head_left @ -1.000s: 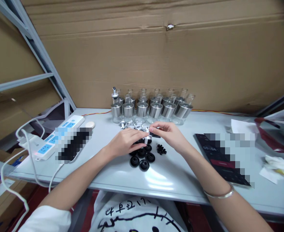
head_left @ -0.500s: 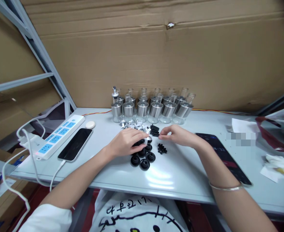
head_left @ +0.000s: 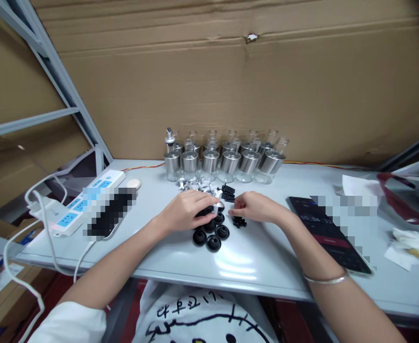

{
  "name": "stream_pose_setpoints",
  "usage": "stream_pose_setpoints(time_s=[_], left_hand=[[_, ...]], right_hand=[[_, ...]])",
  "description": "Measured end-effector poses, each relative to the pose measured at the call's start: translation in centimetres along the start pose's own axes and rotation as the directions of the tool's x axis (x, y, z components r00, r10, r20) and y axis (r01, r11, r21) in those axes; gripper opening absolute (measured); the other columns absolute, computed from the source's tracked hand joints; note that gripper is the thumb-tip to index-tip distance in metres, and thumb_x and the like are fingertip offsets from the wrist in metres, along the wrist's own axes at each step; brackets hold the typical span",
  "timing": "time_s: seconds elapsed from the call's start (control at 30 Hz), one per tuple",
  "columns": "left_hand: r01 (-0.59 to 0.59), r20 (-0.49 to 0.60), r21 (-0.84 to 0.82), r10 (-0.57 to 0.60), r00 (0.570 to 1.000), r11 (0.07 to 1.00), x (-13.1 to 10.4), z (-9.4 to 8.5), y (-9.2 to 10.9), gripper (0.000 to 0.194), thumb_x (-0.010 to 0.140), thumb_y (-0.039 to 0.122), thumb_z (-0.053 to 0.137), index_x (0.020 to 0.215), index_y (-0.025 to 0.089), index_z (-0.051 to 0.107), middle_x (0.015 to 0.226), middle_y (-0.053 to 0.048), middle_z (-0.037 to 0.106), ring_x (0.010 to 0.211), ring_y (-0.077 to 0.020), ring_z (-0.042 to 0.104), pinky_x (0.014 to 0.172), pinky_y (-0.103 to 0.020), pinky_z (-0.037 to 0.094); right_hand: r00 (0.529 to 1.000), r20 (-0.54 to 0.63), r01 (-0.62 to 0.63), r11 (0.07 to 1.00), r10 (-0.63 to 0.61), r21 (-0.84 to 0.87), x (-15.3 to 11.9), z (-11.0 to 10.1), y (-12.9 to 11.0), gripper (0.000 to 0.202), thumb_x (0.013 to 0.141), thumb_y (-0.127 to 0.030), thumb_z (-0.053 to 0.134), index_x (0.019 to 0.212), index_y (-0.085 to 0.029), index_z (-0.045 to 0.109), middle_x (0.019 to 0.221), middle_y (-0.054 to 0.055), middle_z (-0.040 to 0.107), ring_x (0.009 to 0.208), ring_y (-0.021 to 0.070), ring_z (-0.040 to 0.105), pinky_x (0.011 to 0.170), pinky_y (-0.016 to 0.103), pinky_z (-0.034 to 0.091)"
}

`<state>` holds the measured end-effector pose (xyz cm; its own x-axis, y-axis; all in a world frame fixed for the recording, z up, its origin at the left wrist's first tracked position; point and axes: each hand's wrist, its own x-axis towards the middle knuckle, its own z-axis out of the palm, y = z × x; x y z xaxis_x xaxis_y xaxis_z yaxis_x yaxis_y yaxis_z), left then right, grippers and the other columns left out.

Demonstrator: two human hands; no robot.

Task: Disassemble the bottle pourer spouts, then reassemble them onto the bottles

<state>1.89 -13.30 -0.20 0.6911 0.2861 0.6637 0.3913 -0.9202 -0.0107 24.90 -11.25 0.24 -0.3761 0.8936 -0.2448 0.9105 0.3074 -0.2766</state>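
My left hand (head_left: 188,210) is closed on a silver pourer top (head_left: 218,206), its thumb and fingers on either side of it. Black round stoppers (head_left: 214,243) lie below and beside that hand. The fingers of my right hand (head_left: 250,206) are pinched together just above several small black caps (head_left: 239,222); whether anything is between the fingertips is hidden. Black tubes (head_left: 228,192) lie between the hands, farther back. A pile of silver pourer parts (head_left: 195,184) rests behind my left hand.
Glass bottles with metal sleeves (head_left: 230,162) stand in rows at the back, one with a pourer (head_left: 169,138) fitted. A power strip (head_left: 91,202) and phone (head_left: 111,212) lie left; a tablet (head_left: 329,233) and crumpled tissue (head_left: 411,240) lie right.
My right hand has moved from beside the black tubes a little toward me and left, down to the small black caps. My left hand stays in place with the pourer top.
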Motion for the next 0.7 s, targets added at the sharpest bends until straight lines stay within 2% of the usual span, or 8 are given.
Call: stream_pose_setpoints(time_s=[0.2, 0.33, 0.57, 0.7], left_hand=[[0.011, 0.014, 0.002, -0.011, 1.0, 1.0, 0.0, 0.0, 0.0, 0.02, 0.089, 0.027, 0.051, 0.105, 0.015, 0.056, 0.093, -0.006, 0.07, 0.084, -0.0151, 0.067, 0.069, -0.028, 0.051], [0.014, 0.018, 0.0, -0.014, 1.0, 1.0, -0.1, 0.0, 0.0, 0.021, 0.09, 0.027, 0.05, 0.106, 0.015, 0.055, 0.093, -0.006, 0.07, 0.085, -0.0148, 0.066, 0.07, -0.028, 0.051], [0.023, 0.027, -0.001, -0.023, 0.999, 1.0, -0.1, 0.0, -0.1, 0.022, 0.089, 0.027, 0.052, 0.107, 0.015, 0.055, 0.094, -0.006, 0.07, 0.085, -0.0155, 0.066, 0.07, -0.029, 0.051], [0.021, 0.016, 0.001, -0.021, 1.0, 1.0, -0.1, -0.1, -0.1, 0.021, 0.089, 0.026, 0.052, 0.107, 0.015, 0.055, 0.094, -0.006, 0.07, 0.085, -0.0155, 0.066, 0.071, -0.029, 0.051]], right_hand=[[1.0, -0.023, 0.011, 1.0, -0.012, -0.029, 0.0, 0.2, -0.4, 0.019, 0.074, -0.037, 0.056, 0.07, -0.019, 0.061, 0.071, 0.005, 0.068, 0.063, 0.0173, 0.057, 0.058, 0.026, 0.036], [0.998, -0.033, 0.057, 0.998, -0.056, 0.027, 0.1, 0.4, -0.2, 0.013, 0.074, -0.029, 0.055, 0.078, -0.02, 0.062, 0.077, 0.004, 0.068, 0.066, 0.0163, 0.058, 0.059, 0.025, 0.038], [0.991, -0.098, 0.103, 0.991, -0.094, 0.087, 0.5, 0.7, 0.4, 0.014, 0.077, -0.021, 0.052, 0.084, -0.02, 0.063, 0.075, 0.003, 0.066, 0.066, 0.0164, 0.057, 0.062, 0.025, 0.039], [0.98, -0.177, 0.117, 0.985, -0.093, 0.13, 0.6, 0.8, 0.7, 0.023, 0.085, -0.018, 0.04, 0.088, -0.018, 0.062, 0.085, 0.007, 0.068, 0.073, 0.0189, 0.058, 0.068, 0.029, 0.041]])
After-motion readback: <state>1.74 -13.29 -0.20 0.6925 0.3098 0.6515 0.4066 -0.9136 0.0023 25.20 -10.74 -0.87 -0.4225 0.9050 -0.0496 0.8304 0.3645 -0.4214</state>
